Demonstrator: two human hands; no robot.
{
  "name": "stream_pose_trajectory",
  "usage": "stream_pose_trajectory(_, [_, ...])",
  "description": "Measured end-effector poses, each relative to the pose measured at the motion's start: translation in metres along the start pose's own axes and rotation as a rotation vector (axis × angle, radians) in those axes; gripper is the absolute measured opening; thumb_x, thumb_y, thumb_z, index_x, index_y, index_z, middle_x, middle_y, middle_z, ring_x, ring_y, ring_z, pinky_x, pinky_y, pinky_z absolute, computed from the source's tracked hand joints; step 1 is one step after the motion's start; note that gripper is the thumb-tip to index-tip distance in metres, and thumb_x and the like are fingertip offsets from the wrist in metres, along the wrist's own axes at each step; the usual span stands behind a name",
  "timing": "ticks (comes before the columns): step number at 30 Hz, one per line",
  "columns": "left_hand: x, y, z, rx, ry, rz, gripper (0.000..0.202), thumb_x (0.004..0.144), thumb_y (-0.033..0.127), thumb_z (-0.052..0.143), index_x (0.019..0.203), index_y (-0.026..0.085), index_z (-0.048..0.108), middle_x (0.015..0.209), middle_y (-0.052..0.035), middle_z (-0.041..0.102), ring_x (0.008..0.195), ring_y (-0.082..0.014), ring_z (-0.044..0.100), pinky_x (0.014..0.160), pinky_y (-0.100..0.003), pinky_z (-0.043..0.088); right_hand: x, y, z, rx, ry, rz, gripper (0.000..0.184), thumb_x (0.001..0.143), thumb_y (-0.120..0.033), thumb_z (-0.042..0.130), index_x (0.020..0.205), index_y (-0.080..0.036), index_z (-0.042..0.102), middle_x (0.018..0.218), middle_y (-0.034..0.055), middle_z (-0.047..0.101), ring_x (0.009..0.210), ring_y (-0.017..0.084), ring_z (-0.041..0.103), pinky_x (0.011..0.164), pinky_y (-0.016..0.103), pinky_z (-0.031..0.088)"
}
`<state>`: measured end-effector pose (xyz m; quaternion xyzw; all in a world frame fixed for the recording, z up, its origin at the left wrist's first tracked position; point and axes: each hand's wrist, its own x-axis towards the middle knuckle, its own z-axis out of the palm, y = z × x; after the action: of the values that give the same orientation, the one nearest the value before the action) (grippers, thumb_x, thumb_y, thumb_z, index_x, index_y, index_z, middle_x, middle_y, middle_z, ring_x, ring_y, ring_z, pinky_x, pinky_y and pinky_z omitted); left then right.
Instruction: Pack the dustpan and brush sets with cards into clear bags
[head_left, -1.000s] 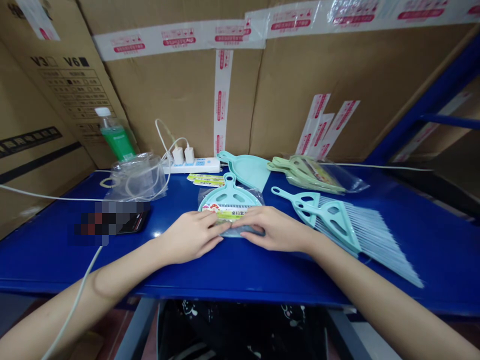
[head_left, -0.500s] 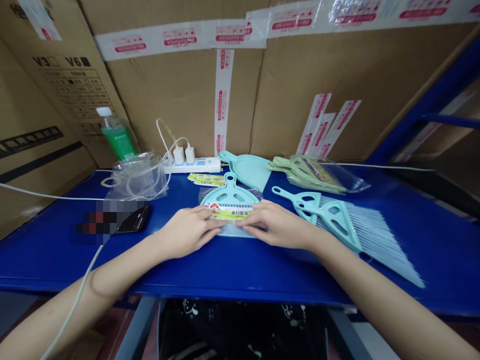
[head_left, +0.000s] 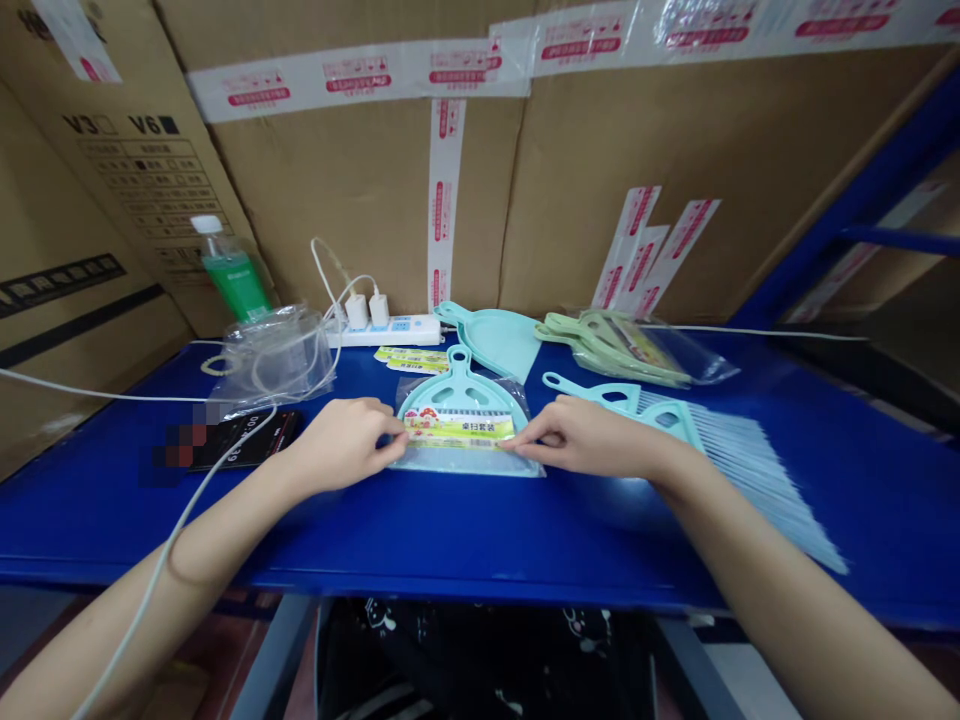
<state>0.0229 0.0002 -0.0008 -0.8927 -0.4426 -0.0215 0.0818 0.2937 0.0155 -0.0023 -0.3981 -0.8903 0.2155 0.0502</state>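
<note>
My left hand (head_left: 352, 440) and right hand (head_left: 596, 437) flank a bagged light-blue dustpan set (head_left: 459, 385) lying flat at the middle of a blue table (head_left: 420, 545), its handle toward the far side, in the head view I work from. The left hand is nearly closed, fingers curled, thumb and forefinger together at the wrap's left edge; from my remote post I cannot tell whether film is caught between them. The right hand is half folded, fingertips at the right end of a printed label (head_left: 457, 428); whether it grips anything, I cannot tell. To the right, 2 light-blue brushes (head_left: 757, 470) lie partly behind my right forearm (head_left: 757, 560). Along the far side I see 1 loose light-blue dustpan (head_left: 501, 342), a bagged green set (head_left: 615, 350), some yellow labels (head_left: 412, 359) and a white power strip (head_left: 411, 330) with 2 plugs (head_left: 379, 310). At left are a dark phone (head_left: 274, 437), clear plastic bags (head_left: 292, 355) and a bottle of green liquid (head_left: 236, 278), before cardboard panels (head_left: 337, 180).
</note>
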Motion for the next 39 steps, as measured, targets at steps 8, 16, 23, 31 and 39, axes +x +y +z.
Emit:
stream_pose_trajectory(8, [0.000,-0.005,0.001,-0.036,-0.012,-0.010,0.030,0.083,0.026,0.041,0.071,0.022,0.068,0.070,0.0001,0.069,0.064,-0.0147,0.061,0.053,-0.023,0.036,-0.003,0.011,-0.005,-0.008,0.006,0.028,0.033,0.083,-0.042,0.049,0.076,-0.020,0.073,0.046,-0.0059,0.034,0.044,0.009,0.026,0.046,0.026,0.023])
stream_pose_trajectory(16, [0.002,0.003,0.005,0.013,-0.070,-0.039,0.031,0.092,0.027,0.032,0.091,0.020,0.062,0.075,-0.0025,0.068,0.066,-0.0177,0.063,0.055,-0.025,0.039,-0.001,0.008,0.002,0.104,-0.029,0.053,0.019,0.085,-0.030,0.047,0.068,-0.021,0.045,0.049,-0.0070,0.040,0.046,0.009,0.036,0.046,0.024,0.027])
stream_pose_trajectory(23, [0.003,0.007,0.006,0.093,-0.156,-0.052,0.026,0.092,0.024,0.031,0.086,0.017,0.055,0.066,-0.0028,0.063,0.059,-0.0185,0.061,0.053,-0.026,0.039,-0.001,0.003,0.003,0.223,-0.068,0.082,0.014,0.086,-0.024,0.045,0.073,-0.022,0.041,0.057,-0.0023,0.056,0.054,0.013,0.053,0.051,0.025,0.036])
stream_pose_trajectory(31, [0.001,0.008,0.000,-0.013,-0.207,-0.016,0.027,0.094,0.025,0.025,0.090,0.019,0.051,0.063,-0.0009,0.059,0.057,-0.0190,0.058,0.053,-0.027,0.035,0.003,0.008,0.007,0.579,0.178,0.072,0.028,0.081,-0.047,0.054,0.078,-0.023,0.040,0.060,-0.0052,0.049,0.055,0.013,0.056,0.053,0.027,0.047])
stream_pose_trajectory(39, [-0.004,0.012,0.003,-0.277,-0.169,0.122,0.018,0.091,0.019,0.028,0.093,0.020,0.046,0.079,-0.0021,0.060,0.069,-0.0166,0.058,0.063,-0.028,0.041,0.022,0.002,0.016,1.143,0.460,0.305,0.051,0.077,-0.021,0.061,0.118,-0.023,0.032,0.086,0.0001,0.060,0.058,0.012,0.063,0.056,0.028,0.055])
